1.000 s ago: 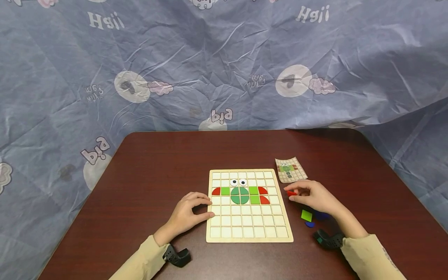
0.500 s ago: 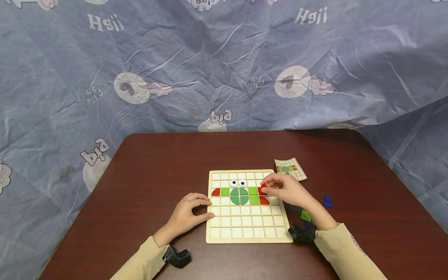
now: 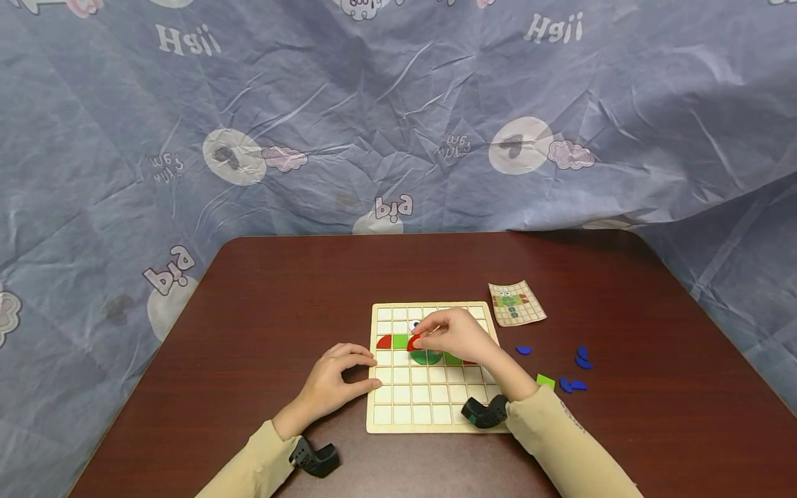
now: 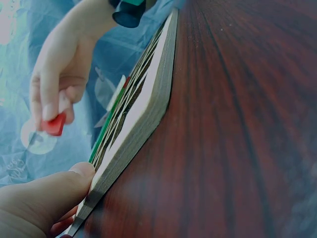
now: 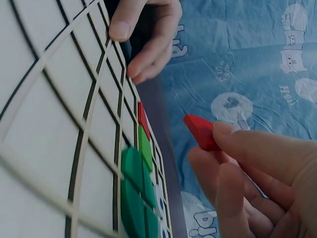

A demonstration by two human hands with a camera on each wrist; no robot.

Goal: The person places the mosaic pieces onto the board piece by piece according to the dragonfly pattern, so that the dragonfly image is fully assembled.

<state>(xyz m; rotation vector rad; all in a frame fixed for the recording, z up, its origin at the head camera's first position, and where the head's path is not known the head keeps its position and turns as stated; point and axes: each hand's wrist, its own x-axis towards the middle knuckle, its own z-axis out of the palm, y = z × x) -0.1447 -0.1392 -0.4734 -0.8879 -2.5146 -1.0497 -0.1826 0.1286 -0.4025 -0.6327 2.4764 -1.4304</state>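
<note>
A pale wooden grid board (image 3: 401, 394) lies flat before me. My left hand (image 3: 333, 380) rests at its left edge, thumb and fingers spread and touching the rim. Above the board, my right hand (image 3: 457, 335) pinches a red quarter-circle tile (image 5: 200, 131) between thumb and fingers, held clear of the grid in the right wrist view. Set in the grid are green quarter-circle tiles (image 3: 426, 357), a light green square tile (image 3: 400, 342) and a red tile (image 3: 384, 342) at the left. The right hand hides part of the pattern, including one googly-eye tile.
A small pattern card (image 3: 517, 304) lies beyond the board's right side, showing a similar figure on a grid. Nearer, a loose light green square (image 3: 545, 381) and several blue tiles (image 3: 582, 357) are scattered on the dark table (image 3: 299, 277). A printed cloth (image 3: 373, 104) hangs behind.
My right hand has carried the red tile leftward from beside the board to over the grid's middle. Blue tiles on the right have come into view. The left hand has stayed put.
</note>
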